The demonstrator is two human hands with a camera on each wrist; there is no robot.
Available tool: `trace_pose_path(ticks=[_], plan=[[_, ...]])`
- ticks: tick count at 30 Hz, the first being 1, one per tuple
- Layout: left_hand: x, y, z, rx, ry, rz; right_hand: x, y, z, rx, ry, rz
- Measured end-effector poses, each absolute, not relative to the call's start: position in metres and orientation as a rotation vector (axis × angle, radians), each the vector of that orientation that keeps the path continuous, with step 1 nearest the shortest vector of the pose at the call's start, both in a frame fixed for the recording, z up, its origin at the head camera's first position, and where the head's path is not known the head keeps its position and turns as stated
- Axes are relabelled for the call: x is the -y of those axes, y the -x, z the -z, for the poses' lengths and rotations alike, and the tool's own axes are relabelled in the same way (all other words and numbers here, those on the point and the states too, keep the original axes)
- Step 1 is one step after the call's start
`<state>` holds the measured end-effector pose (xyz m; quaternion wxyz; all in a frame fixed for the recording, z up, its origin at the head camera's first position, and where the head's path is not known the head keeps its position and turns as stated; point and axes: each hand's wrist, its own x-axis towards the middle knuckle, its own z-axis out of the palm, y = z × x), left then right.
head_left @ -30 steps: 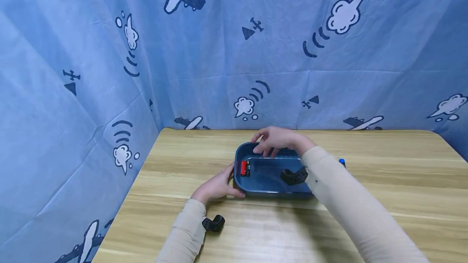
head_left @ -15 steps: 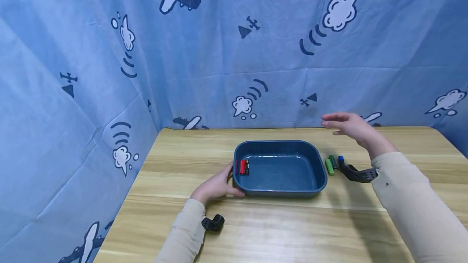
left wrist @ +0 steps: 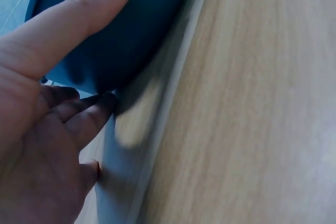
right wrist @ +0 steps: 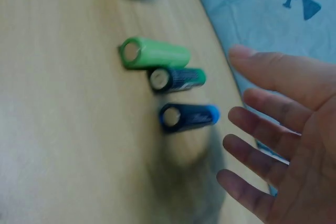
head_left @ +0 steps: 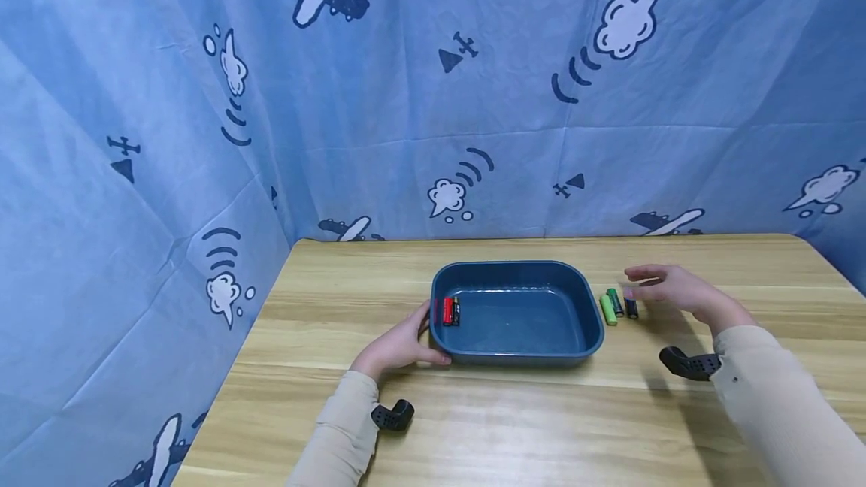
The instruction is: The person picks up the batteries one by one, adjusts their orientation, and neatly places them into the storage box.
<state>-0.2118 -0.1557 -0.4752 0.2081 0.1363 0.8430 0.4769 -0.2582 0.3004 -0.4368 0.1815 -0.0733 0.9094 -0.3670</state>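
A dark blue tray (head_left: 517, 358) holds a red battery (head_left: 448, 311) and a black one (head_left: 456, 312) side by side at its left end. My left hand (head_left: 399, 344) rests against the tray's left wall, thumb and fingers spread around the corner. To the tray's right lie a light green battery (right wrist: 157, 53), a dark battery with a green end (right wrist: 181, 78) and a dark battery with a blue end (right wrist: 189, 117). Close by these three, my right hand (head_left: 683, 293) hovers with spread fingers, holding nothing.
The wooden table (head_left: 541, 427) extends around the tray, its back edge meeting a blue curtain (head_left: 379, 96) printed with planes and clouds. A black wrist mount sits on each sleeve.
My right hand has gone from above the tray to the right, then lowered beside the loose batteries. My left hand has kept its place on the tray.
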Motion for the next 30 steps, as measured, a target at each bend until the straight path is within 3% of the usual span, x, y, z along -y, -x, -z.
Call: trace_pose_path(ticks=[19, 30], plan=[[0.156, 0.213, 0.479, -2.358, -0.387, -1.318, -0.305, 0.253, 0.464, -2.660, 0.333, 1.045], [0.157, 0.214, 0.481, -2.353, -0.421, -1.328, -0.303, 0.254, 0.469, -2.651, 0.259, 1.061]])
